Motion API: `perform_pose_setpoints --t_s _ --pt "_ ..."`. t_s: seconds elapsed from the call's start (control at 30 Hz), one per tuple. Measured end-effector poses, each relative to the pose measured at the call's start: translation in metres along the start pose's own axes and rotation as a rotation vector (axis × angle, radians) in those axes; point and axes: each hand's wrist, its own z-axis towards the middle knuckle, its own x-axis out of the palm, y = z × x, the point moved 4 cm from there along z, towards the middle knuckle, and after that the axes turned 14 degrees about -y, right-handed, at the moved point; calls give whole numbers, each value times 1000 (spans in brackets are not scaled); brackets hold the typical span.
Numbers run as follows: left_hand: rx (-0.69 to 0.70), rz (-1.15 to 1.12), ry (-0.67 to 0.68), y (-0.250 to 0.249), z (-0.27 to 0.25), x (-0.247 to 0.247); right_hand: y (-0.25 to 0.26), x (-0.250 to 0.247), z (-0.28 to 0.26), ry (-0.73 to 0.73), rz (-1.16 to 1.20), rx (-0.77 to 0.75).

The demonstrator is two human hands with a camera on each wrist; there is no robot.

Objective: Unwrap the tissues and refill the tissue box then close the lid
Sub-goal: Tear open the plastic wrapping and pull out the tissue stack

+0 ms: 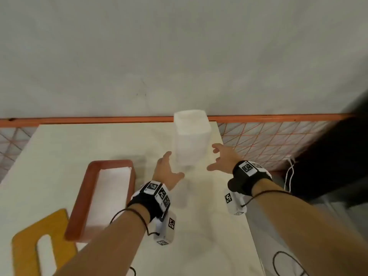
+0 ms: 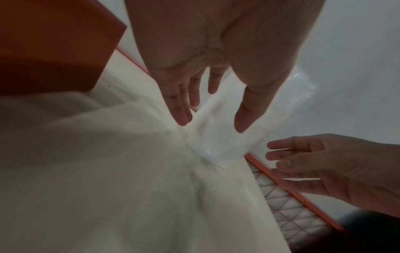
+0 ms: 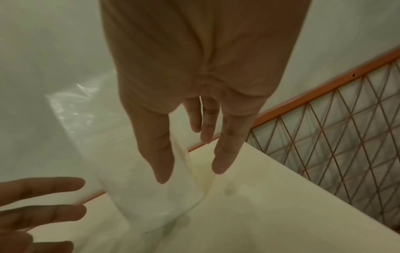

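The lid (image 1: 37, 242) and the open tissue box (image 1: 79, 206) lay left on the table (image 1: 209, 246). The left hand (image 1: 166, 172) and right hand (image 1: 223, 158), fingers spread and empty, flanked the upright wrapped tissue pack (image 1: 192, 140). Unwrapping seemed about to begin, needing a grip on the film. Blur hid any seam.

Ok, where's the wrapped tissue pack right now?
In the head view the tissue pack stands upright at the table's far edge, between the open left hand and right hand, right of the red tissue box.
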Motion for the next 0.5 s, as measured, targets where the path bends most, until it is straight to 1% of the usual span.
perform_pose_setpoints --t_s 0.13,0.2,0.3,0.37,0.5 --pt "-62 -34 -8 4 32 9 -3 15 34 115 51 24" --pt "-62 -38 12 3 47 14 -3 22 48 145 78 -5" --pt "37 -9 21 0 71 20 -4 29 65 186 111 -76" --pt "57 10 38 0 83 22 -3 35 75 201 124 -97" --pt "-23 34 127 1 89 26 -4 47 87 229 139 -111"
